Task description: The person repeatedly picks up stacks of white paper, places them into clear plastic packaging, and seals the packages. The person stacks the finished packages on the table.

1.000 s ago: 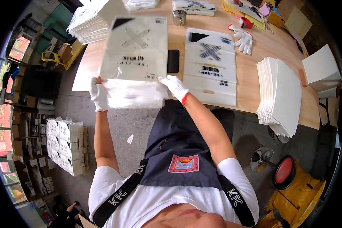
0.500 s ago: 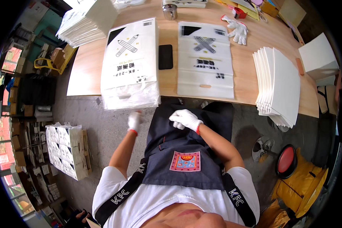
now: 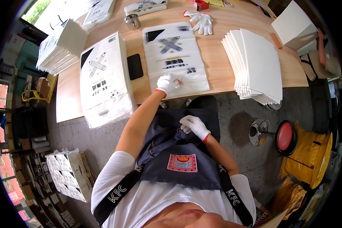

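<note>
While the packed bag (image 3: 103, 81) at 10 o'clock holds a white stack, the clear bag (image 3: 175, 57) at 12 looks thin, pencil-printed. Left hand (image 3: 166, 83) is on it, can't tell if pinching; right hand (image 3: 195, 126) is half-curled, grip hidden.

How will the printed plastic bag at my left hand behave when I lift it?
Probably floppy: the printed plastic bag puckers beside your left hand. It may be slippery, given its glossy sheen there, and seems likely light, since it lies thin and flat.
</note>
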A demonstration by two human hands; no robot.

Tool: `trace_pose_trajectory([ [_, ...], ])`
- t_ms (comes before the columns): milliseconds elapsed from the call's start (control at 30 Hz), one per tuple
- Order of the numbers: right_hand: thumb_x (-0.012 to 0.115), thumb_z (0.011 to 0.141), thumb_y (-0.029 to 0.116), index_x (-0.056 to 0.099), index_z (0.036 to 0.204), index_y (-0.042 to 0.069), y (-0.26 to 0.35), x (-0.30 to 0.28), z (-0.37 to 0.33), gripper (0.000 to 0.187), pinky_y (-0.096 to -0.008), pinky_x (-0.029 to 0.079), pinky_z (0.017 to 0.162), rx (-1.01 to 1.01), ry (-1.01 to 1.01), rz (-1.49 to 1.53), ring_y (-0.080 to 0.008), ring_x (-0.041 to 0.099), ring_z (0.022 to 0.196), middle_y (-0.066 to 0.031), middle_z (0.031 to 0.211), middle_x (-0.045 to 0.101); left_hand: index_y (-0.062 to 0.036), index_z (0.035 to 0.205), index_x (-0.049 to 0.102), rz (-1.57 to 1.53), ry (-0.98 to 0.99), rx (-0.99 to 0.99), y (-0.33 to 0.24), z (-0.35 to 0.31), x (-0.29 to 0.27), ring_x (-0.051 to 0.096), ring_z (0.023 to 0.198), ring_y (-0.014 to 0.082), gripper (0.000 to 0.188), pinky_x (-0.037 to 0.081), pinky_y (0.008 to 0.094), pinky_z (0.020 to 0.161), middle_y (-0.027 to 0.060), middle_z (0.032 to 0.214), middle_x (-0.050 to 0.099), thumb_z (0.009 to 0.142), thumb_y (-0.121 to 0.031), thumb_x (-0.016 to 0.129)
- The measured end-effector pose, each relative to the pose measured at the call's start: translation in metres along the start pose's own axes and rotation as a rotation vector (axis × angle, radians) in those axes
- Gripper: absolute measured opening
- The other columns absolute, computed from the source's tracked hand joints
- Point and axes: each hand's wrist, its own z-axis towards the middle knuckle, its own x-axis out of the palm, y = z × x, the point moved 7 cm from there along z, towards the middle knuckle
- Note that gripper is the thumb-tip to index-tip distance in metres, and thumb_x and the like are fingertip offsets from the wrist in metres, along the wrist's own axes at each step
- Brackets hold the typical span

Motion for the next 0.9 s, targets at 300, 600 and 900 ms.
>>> trace_pose_trajectory([
  [300,0.062,0.091,0.049,0.059,0.127,0.009,0.129,-0.019,0.074,0.054,-0.0322,0.05,0.081,-0.06,-0.187,0.196,-0.0166,0.058,0.098,-0.0075,0.111,0.062,-0.016,0.1,0.073,-0.013,-0.169,0.147,-0.01,-0.002,-0.047,0.061,0.101,0.0338,0.023,0.048,0.0403,0.087,0.0138,0.1,0.069,0.088,-0.027,0.056],
  [600,0.036,0.094,0.064,0.068,0.104,0.003,0.082,-0.102,0.111,0.07,-0.0446,0.048,0.084,-0.098,-0.483,-0.903,-0.0337,0.066,0.094,-0.0237,0.097,0.068,-0.0109,0.142,0.04,-1.647,-0.234,0.261,-0.015,0.018,-0.14,0.06,0.087,0.0116,0.051,0.052,0.0326,0.081,0.0011,0.099,0.062,0.093,-0.006,0.052],
  [900,0.05,0.094,0.037,0.068,0.097,0.002,0.207,-0.003,0.067,0.039,-0.0434,0.052,0.073,-0.586,-0.42,-0.946,-0.0297,0.068,0.085,-0.0201,0.088,0.068,-0.0103,0.116,0.065,-0.486,-0.166,0.268,-0.103,-0.027,-0.131,0.051,0.069,0.0022,0.028,0.045,0.021,0.061,-0.0021,0.093,0.07,0.091,-0.002,0.055],
])
